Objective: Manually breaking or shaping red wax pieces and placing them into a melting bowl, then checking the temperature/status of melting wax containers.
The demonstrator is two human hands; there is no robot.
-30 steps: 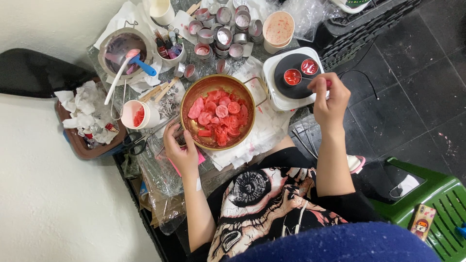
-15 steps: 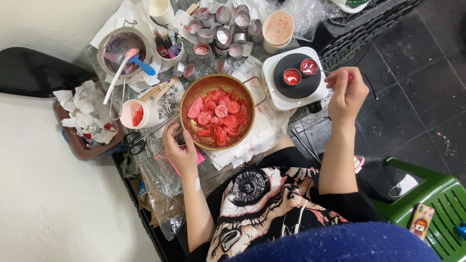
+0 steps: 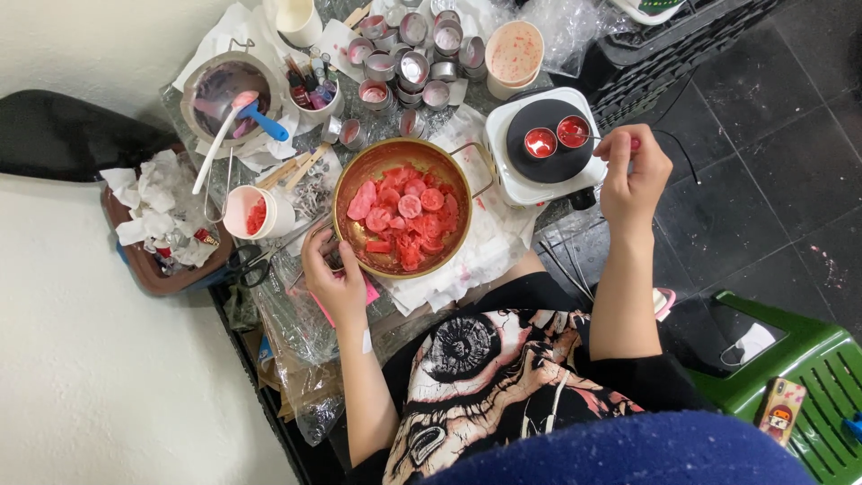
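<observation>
A copper-coloured bowl (image 3: 402,208) is seen at the centre of the frame on a cluttered table (image 3: 485,247), filled with red and pink wax pieces (image 3: 401,216). The left hand (image 3: 336,277) is placed against the bowl's lower left rim, fingers curled closed at the edge; whether anything is gripped there cannot be told. The right hand (image 3: 634,172) is raised at the right of centre, just beside a small white hot plate (image 3: 543,148) with a black round top. Its fingers are pinched closed on a thin, small item, too small to be identified. Two small tins (image 3: 557,137) holding red liquid are set side by side on the black top.

A white cup (image 3: 256,212) with red content stands left of the bowl. A grey pot (image 3: 220,90) with a white and blue utensil is noted at the upper left, and a cluster of empty small tins (image 3: 409,61) at the upper centre. Crumpled tissues (image 3: 157,207) lie in a brown tray at the left edge. A green plastic stool (image 3: 795,373) is recorded at the lower right.
</observation>
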